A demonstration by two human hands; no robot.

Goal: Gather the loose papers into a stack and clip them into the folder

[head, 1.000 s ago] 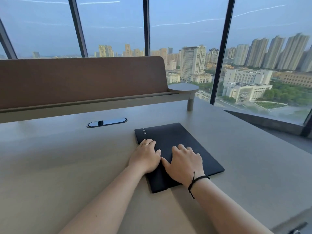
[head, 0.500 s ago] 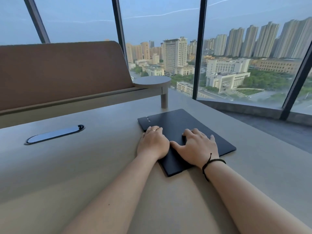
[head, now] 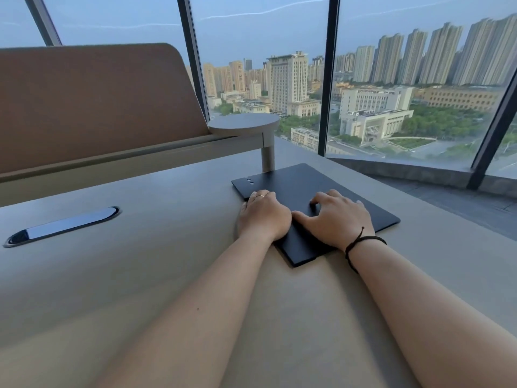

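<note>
A closed black folder (head: 321,189) lies flat on the beige table (head: 140,275), turned at an angle. My left hand (head: 264,217) sits across the folder's left edge with its fingers curled down onto the cover and a ring on one finger. My right hand (head: 337,217) lies palm down on the middle of the cover with its fingers apart and a dark cord around the wrist. No loose papers show anywhere on the table. What is inside the folder is hidden.
A dark oval cable slot (head: 61,226) is set into the table at the left. Behind it stands a brown divider panel (head: 92,105) on a rail with a round end post (head: 267,152). Floor-to-ceiling windows (head: 391,79) run along the back and right.
The view has swung to the right and the folder now sits further right in it. Both hands stay on the folder; my right fingers have spread a little.
</note>
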